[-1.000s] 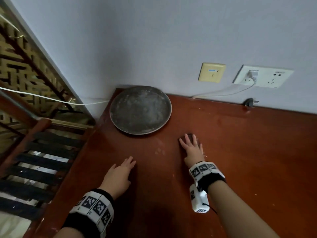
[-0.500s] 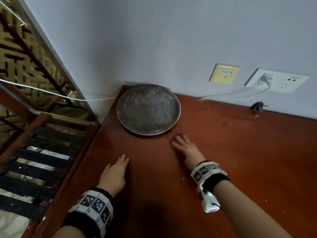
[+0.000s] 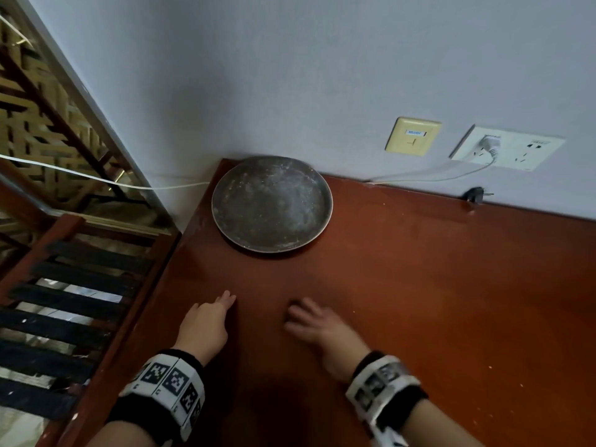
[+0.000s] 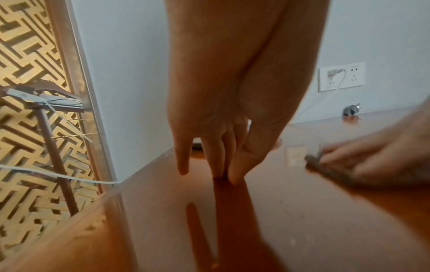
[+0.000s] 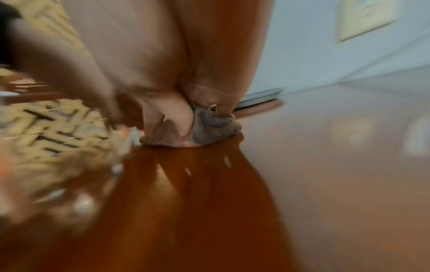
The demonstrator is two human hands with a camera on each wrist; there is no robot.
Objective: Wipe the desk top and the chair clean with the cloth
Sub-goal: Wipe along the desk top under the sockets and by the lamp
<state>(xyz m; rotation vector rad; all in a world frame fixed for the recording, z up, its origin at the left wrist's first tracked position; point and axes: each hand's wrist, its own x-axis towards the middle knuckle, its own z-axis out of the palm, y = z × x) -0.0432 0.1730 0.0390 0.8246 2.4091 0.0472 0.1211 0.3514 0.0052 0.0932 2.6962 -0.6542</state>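
The red-brown desk top [image 3: 419, 285] fills the head view. My right hand [image 3: 309, 321] presses down on it, below the plate. The right wrist view shows its fingers and thumb bunching a small grey-brown cloth [image 5: 209, 127] against the wood. From the head view the cloth is hidden under the hand; in the left wrist view the cloth [image 4: 325, 169] is a dark blur under those fingers. My left hand [image 3: 209, 321] rests near the desk's left edge, its straight fingertips [image 4: 232, 176] touching the surface and holding nothing.
A round dull metal plate [image 3: 271, 203] sits in the desk's back left corner by the wall. Sockets [image 3: 506, 148] and a dark loose plug [image 3: 475, 195] are at the back. A slatted wooden frame [image 3: 74, 301] stands beside the left edge, with a white cable [image 3: 96, 179] above it.
My right hand has slid with the cloth to the left and back toward me, away from the plate's rim. The left hand has stayed about where it was.
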